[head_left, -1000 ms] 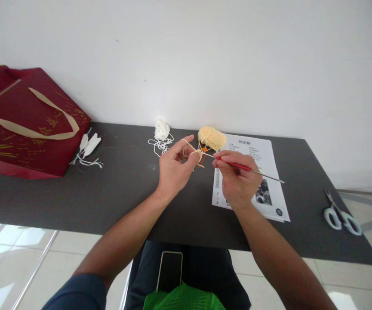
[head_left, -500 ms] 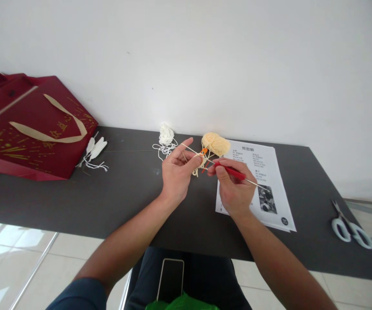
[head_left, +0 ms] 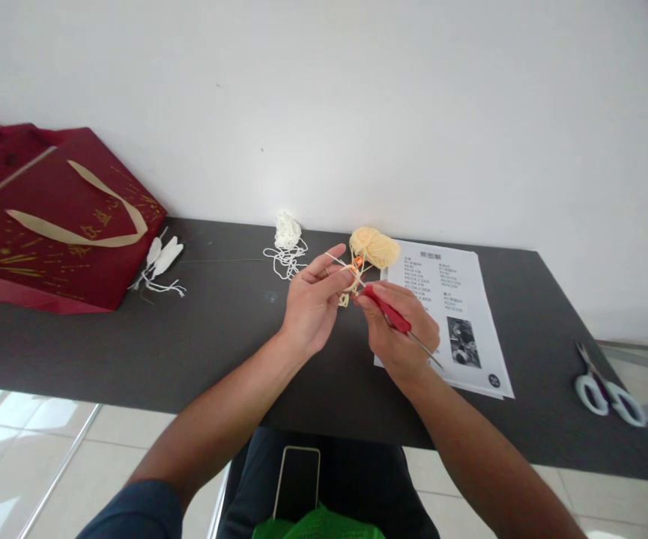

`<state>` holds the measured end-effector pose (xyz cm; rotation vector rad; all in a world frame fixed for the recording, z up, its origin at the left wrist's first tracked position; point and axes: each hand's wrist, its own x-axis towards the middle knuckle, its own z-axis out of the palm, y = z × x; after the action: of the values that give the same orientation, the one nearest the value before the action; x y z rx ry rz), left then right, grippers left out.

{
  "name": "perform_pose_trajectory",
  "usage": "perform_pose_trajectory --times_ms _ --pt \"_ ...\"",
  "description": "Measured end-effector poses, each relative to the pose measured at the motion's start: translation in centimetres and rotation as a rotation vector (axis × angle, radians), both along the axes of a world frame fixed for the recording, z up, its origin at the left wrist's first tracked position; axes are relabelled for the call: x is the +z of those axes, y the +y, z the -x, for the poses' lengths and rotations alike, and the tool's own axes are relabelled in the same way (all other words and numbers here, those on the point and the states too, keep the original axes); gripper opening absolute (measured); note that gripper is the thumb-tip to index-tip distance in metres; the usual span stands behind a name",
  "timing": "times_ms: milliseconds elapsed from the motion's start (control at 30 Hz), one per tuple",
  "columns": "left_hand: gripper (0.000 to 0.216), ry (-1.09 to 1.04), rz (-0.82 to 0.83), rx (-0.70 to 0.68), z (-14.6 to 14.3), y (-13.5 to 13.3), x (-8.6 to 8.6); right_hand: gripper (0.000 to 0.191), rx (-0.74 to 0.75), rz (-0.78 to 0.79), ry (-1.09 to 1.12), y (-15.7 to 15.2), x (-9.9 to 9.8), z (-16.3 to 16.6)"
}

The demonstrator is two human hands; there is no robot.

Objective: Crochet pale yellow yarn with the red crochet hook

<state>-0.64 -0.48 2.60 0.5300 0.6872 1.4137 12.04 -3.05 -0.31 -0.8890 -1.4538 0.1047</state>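
Note:
My right hand (head_left: 402, 326) is closed around the red grip of a crochet hook (head_left: 389, 308), whose metal shaft sticks out behind toward the wrist. The hook's front end meets pale yellow yarn at the fingertips of my left hand (head_left: 313, 303). That hand pinches a small piece of yarn work, with a strand running over the raised index finger. A small orange stitch marker (head_left: 358, 262) shows at the piece. Just behind my hands rests a pale yellow yarn ball (head_left: 375, 247). The small piece itself is mostly hidden by fingers.
Printed sheets (head_left: 464, 288) lie under and beyond my right hand. Scissors (head_left: 604, 389) rest at the far right of the dark table (head_left: 216, 329). White yarn (head_left: 288, 230) and white crocheted pieces (head_left: 165, 257) lie left, near a red gift bag (head_left: 76, 217). On my lap is a phone (head_left: 297, 479).
My right hand has moved slightly left and tilted the crochet hook more steeply, its front end now closer to my left fingertips. My left index finger has lowered a little. The view has shifted slightly.

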Motion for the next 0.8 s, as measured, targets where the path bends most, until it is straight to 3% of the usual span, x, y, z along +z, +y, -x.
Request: perform_pose_trajectory --times_ms 167,367,567,800 --pt "0.045 -0.051 0.036 -0.092 0.4 0.2 0.3 0.031 0.212 0.107 0.188 0.2 0.4 -0.1" --pt "0.048 0.034 -0.025 -0.076 0.6 0.3 0.3 0.013 0.503 0.327 0.547 1.5 0.8 -0.5" --pt "0.051 0.183 -0.038 -0.049 0.6 0.4 0.0 0.008 0.483 0.323 0.487 2.3 1.4 -1.7" --pt "0.049 0.489 -0.151 0.176 0.3 0.3 -0.9 0.006 0.366 0.241 0.254 1.5 1.5 -1.9"
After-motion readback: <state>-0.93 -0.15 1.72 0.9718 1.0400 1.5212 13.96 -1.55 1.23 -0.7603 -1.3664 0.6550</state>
